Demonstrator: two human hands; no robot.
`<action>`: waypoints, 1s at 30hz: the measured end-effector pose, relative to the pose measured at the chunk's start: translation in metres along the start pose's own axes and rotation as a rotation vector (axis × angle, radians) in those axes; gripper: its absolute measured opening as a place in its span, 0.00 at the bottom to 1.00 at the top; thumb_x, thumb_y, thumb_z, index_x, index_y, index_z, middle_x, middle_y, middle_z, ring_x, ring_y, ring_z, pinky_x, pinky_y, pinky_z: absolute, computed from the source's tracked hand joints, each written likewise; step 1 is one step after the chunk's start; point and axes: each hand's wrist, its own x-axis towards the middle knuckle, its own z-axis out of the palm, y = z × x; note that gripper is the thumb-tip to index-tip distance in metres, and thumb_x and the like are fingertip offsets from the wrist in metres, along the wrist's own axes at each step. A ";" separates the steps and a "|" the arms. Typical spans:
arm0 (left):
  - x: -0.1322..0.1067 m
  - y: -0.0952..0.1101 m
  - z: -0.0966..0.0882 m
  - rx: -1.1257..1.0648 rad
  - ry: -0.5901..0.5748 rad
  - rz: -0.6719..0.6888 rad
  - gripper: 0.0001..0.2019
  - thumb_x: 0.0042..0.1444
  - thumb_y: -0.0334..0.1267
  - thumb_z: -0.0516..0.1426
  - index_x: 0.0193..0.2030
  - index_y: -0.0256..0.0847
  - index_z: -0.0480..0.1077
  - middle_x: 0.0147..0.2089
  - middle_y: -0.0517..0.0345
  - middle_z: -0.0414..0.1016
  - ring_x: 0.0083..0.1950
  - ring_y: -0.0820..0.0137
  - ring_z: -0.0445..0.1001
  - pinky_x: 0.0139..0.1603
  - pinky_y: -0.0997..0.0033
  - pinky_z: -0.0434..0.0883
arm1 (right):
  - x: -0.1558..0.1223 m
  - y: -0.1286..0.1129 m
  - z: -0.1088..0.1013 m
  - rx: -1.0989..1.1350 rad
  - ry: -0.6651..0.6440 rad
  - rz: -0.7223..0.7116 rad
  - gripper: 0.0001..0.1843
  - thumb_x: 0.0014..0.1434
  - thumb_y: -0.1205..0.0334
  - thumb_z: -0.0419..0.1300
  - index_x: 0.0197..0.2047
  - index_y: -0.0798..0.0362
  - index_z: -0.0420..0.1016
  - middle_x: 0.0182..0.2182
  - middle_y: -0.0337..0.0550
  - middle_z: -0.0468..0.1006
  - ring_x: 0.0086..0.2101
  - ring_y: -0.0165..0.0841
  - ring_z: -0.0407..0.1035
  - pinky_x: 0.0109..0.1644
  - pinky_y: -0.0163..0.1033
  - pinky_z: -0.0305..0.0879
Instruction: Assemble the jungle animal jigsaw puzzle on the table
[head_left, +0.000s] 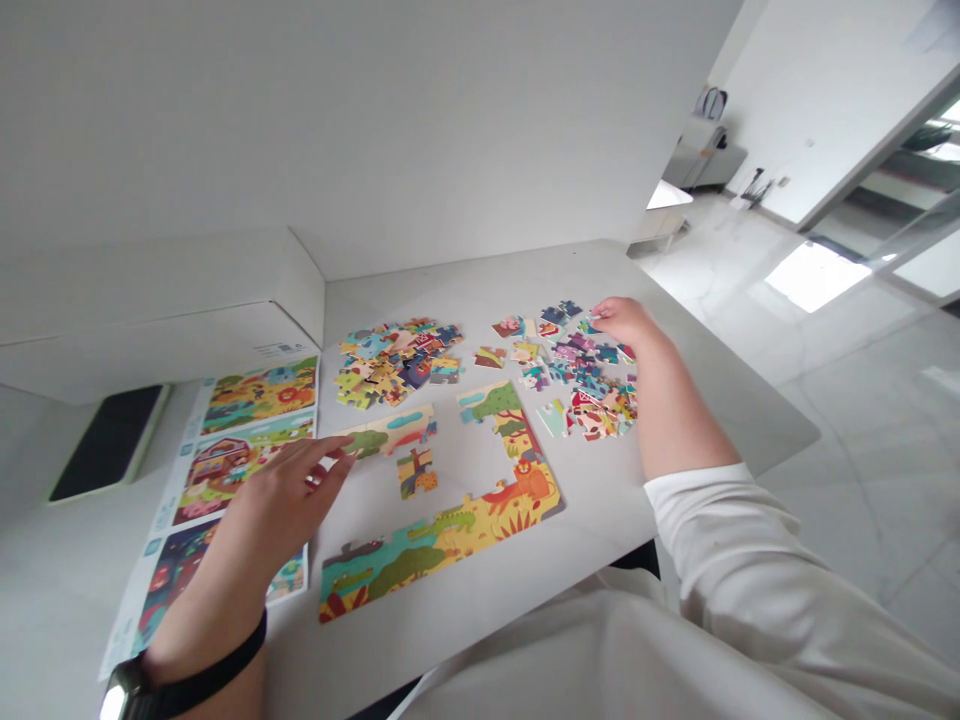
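My left hand (pixel 296 490) has its thumb and index finger closed on the left end of a strip of joined jigsaw puzzle pieces (pixel 390 434), with a green bush on it. My right hand (pixel 626 322) is at the far side of the right-hand heap of loose pieces (pixel 592 370), its fingertips pinched at a small puzzle piece (pixel 589 326). Between the hands lies a partly joined puzzle border (pixel 450 535), showing a crocodile, a lion and a tree. Inside it lies a small block of joined pieces (pixel 417 474) with a giraffe-like pattern.
Another heap of loose pieces (pixel 397 360) lies at the back left of the grey table (pixel 465 285). A picture sheet (pixel 247 440) with several scenes lies at the left, beside a phone (pixel 109 440) and a white box (pixel 150 290). The table's right edge borders a tiled floor (pixel 847 400).
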 end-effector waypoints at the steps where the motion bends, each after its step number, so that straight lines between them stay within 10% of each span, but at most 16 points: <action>1: 0.000 0.000 0.000 -0.009 -0.004 0.003 0.23 0.71 0.56 0.53 0.58 0.45 0.79 0.57 0.50 0.83 0.42 0.63 0.82 0.47 0.63 0.77 | -0.005 -0.001 -0.002 0.037 -0.020 -0.030 0.19 0.66 0.62 0.68 0.59 0.53 0.86 0.54 0.51 0.89 0.48 0.39 0.83 0.54 0.38 0.75; 10: -0.003 0.000 0.003 -0.017 0.012 0.056 0.24 0.71 0.58 0.52 0.59 0.45 0.79 0.55 0.50 0.83 0.43 0.63 0.81 0.46 0.64 0.76 | -0.059 0.010 0.001 0.075 -0.201 -0.275 0.23 0.67 0.72 0.62 0.60 0.47 0.86 0.53 0.44 0.89 0.49 0.35 0.83 0.57 0.37 0.73; 19: 0.000 -0.008 0.008 -0.036 0.026 0.059 0.24 0.70 0.60 0.53 0.57 0.47 0.80 0.54 0.55 0.82 0.39 0.67 0.81 0.44 0.66 0.76 | -0.081 0.020 -0.029 0.031 -0.313 -0.184 0.15 0.64 0.67 0.66 0.51 0.48 0.88 0.48 0.42 0.90 0.44 0.37 0.83 0.50 0.37 0.75; 30: 0.003 -0.015 0.015 -0.013 -0.018 0.043 0.25 0.70 0.60 0.52 0.58 0.47 0.79 0.57 0.54 0.82 0.39 0.68 0.83 0.45 0.66 0.77 | -0.082 0.018 -0.005 -0.007 -0.397 -0.083 0.16 0.57 0.56 0.77 0.46 0.47 0.81 0.45 0.41 0.88 0.40 0.37 0.80 0.40 0.36 0.68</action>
